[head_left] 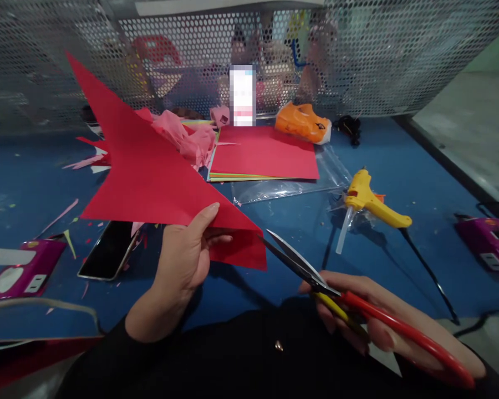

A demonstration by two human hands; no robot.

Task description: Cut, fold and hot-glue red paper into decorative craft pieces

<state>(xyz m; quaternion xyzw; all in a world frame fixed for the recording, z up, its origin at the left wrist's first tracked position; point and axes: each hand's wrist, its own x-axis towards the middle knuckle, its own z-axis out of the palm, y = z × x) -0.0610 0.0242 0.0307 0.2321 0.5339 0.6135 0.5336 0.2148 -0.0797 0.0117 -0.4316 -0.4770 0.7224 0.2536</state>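
My left hand (187, 252) pinches a folded sheet of red paper (149, 172) near its lower right corner and holds it up over the blue table (403, 166). My right hand (382, 321) grips red-and-yellow-handled scissors (316, 274), fingers wrapped round the handles. The blades are slightly apart and their tips reach the paper's right corner.
A stack of coloured paper (264, 155) with a red top sheet lies behind, beside crumpled pink scraps (189, 138). A yellow glue gun (370, 205) lies to the right, a phone (108, 249) to the left, and purple boxes (23, 269) at both sides. A perforated metal screen (357, 55) closes the back.
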